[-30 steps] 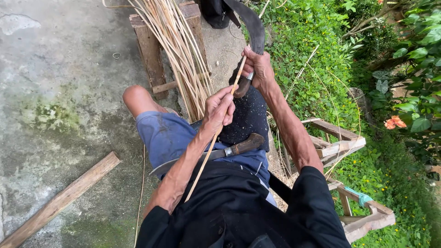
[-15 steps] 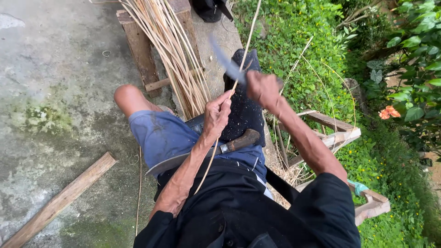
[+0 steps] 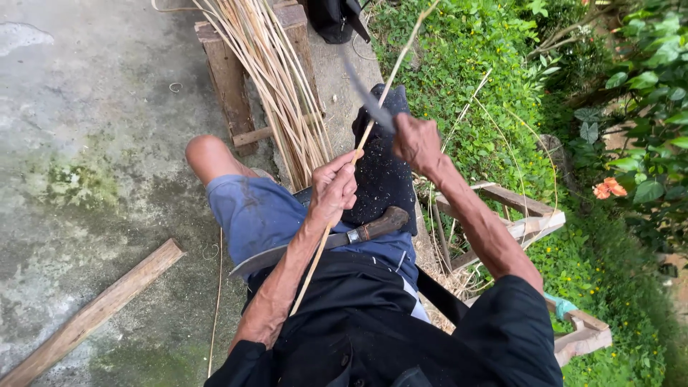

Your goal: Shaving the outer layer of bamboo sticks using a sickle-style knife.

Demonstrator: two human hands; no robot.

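Both sets of fingers clenched: left hand (image 3: 334, 188) pinching cane strip (image 3: 373, 118), right hand (image 3: 416, 141) around knife (image 3: 364, 91).

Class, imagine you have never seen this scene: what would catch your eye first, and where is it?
First, the two hands at the centre: the left hand pinches a long thin cane strip while the right hand draws a blurred knife blade along it. Next, a second large knife with a wooden handle lies across the lap. A bundle of pale strips leans on a wooden bench at the top.
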